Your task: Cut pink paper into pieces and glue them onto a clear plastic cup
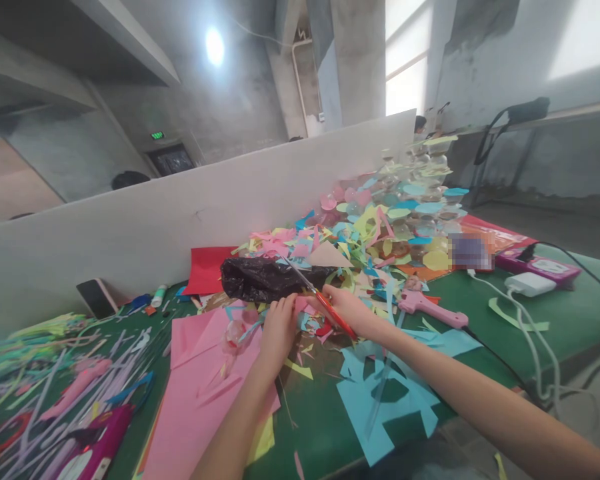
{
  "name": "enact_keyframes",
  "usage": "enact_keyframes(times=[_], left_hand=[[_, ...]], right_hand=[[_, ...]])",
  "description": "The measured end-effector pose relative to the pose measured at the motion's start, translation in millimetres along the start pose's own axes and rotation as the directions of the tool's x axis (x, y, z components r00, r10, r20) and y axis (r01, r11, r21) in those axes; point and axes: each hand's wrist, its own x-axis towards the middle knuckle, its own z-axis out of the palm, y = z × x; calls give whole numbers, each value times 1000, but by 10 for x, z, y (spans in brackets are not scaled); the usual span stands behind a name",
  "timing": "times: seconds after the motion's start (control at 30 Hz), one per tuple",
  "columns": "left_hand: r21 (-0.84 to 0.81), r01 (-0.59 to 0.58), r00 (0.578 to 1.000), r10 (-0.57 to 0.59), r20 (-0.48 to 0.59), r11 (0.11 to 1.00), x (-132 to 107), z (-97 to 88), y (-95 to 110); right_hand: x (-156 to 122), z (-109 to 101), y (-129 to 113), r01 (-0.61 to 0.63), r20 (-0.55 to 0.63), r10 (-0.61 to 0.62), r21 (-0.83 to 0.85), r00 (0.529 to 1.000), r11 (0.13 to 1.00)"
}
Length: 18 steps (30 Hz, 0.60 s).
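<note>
My right hand (350, 312) is closed around a pair of scissors (336, 316) with red-orange handles. Their metal blades point up and away to the left, over a black plastic bag (260, 279). Close beside it, my left hand (280, 325) has its fingers bent together at a small piece of pink paper (306, 305), though the fingertips are partly hidden. Coloured paper scraps lie under and around both hands. Large pink sheets (200, 393) spread to the left of my left wrist, and a cut-up blue sheet (375, 407) lies below my right forearm.
A pink glue gun (433, 308) with a black cord lies at right, near a power strip (540, 265) and white charger (530, 285). Stacked clear cups (430, 193) stand behind the scraps. A white partition (280, 180) borders the table; a phone (97, 298) leans there. Thin strips lie left.
</note>
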Motion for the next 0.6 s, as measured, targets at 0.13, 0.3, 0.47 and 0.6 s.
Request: enact_keyframes(times=[0.13, 0.3, 0.47, 0.6], left_hand=[[-138, 31, 996, -42, -83, 990, 12, -98, -19], [-373, 92, 974, -161, -160, 923, 51, -188, 56], [-589, 221, 910, -382, -162, 777, 78, -254, 141], [-754, 291, 830, -547, -106, 588, 91, -272, 145]], right_hand=[[7, -10, 6, 7, 7, -7, -65, 1000, 998], [5, -24, 15, 6, 15, -4, -154, 1000, 988], [10, 3, 34, -8, 18, 13, -244, 1000, 970], [21, 43, 51, -17, 52, 34, -305, 998, 952]])
